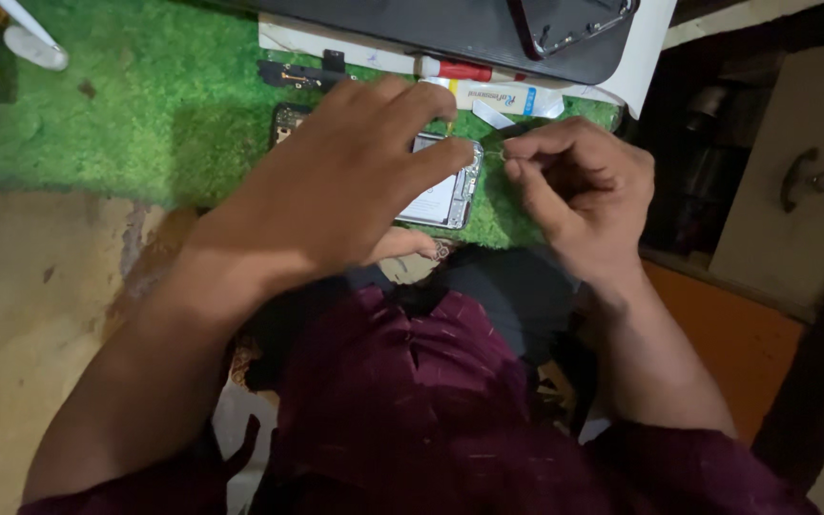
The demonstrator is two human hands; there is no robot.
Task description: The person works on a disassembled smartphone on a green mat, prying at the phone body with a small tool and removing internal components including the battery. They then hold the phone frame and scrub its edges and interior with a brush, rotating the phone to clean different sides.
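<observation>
An opened phone body (pixel 446 195) with its inner parts showing lies on a green fuzzy mat (pixel 145 105). My left hand (pixel 336 186) spreads over the phone, fingers pressing down on it and covering most of it. My right hand (pixel 574 186) sits just right of the phone, its thumb and forefinger pinched on a thin tool or small part (pixel 493 153) near the phone's top right corner. What is pinched is too small to tell.
A dark laptop-like slab (pixel 450 33) lies at the mat's far edge with a phone back cover (pixel 574 24) on it. A red-capped tube (pixel 455 69), a white tube (pixel 507 97) and small black parts (pixel 298 74) lie behind the phone. A cabinet door (pixel 803 181) stands at right.
</observation>
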